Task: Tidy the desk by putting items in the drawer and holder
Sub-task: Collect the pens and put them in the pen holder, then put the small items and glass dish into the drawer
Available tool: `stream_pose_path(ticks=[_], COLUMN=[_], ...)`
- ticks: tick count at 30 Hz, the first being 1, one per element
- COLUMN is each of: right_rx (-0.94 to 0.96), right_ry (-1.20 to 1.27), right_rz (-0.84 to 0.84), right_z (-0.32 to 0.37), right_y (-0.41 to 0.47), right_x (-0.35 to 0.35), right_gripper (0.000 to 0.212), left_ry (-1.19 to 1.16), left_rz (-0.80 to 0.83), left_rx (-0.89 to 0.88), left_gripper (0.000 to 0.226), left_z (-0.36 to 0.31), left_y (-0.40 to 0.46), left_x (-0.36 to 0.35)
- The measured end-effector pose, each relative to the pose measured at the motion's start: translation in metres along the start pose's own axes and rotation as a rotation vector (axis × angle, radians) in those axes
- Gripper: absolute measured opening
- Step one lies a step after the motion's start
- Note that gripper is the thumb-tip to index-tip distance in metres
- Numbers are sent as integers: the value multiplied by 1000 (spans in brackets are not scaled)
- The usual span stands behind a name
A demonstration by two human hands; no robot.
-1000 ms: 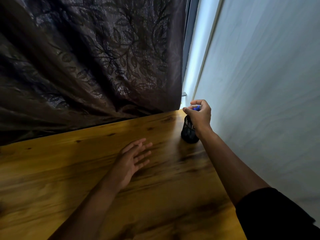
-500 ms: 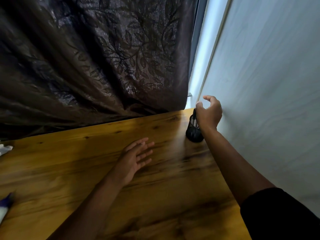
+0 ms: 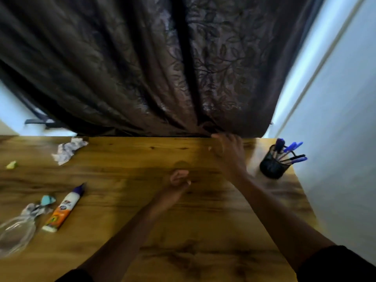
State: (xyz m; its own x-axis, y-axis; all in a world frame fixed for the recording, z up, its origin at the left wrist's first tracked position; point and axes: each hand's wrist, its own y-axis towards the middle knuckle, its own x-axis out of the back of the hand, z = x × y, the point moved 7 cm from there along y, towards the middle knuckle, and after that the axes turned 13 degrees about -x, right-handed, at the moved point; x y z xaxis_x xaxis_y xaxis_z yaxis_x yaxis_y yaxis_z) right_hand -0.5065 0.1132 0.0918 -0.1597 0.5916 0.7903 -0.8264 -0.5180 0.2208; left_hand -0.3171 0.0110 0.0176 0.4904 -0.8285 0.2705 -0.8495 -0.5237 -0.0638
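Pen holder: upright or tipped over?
Upright. The pen holder stands on its base at the desk's right corner, pens sticking out the top.
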Motion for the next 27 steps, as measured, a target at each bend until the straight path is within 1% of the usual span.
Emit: stream_pose_path(ticks=[2,5,6,7,9,12,14,16,18,20,22,23,27], right_rx=[79,157,179,203,241,293,319,312,305,306,286,268,215], right_ry=[-136,-234,-267,-296,-325,-409,-465,-475,-495,-546,-594,-615,-717], right_rz=[168,420,483,535,629,734,773,796,812,822,826,824,843], right_z=[22,53,65,76,101,140,163,184,205,223,238,244,250], right_y=[-20,-56,-68,-81,-105,-134,-150,-160,-166,-166,-164,-162,-161], right_x=[-40,-94,-110,-124,-147,-176,-195,-213,-228,-238,-249,-253,-264], right_gripper=[47,59,63,67,71,76,80,84,86,89,92,96,110], left_ry=[273,665,783,878,977,1042,1063,1098,1098,1116,1084,1058,1002], left_rz=[39,82,66,44,14,12,23,74,123,162,228,240,238], left_rx=[-46,-124,-168,-181,-99,19,36,40,15,-19,45,72,20], left_gripper=[40,71,75,73,70,82,89,99,105,103,97,95,96], left_z=[3,9,14,21,37,59,66,78,88,91,96,100,102], left_y=[-17,-43,-53,-63,-86,-116,-135,-150,-163,-170,-176,-179,-180], left_x=[26,66,80,94,127,169,186,193,197,200,206,211,225])
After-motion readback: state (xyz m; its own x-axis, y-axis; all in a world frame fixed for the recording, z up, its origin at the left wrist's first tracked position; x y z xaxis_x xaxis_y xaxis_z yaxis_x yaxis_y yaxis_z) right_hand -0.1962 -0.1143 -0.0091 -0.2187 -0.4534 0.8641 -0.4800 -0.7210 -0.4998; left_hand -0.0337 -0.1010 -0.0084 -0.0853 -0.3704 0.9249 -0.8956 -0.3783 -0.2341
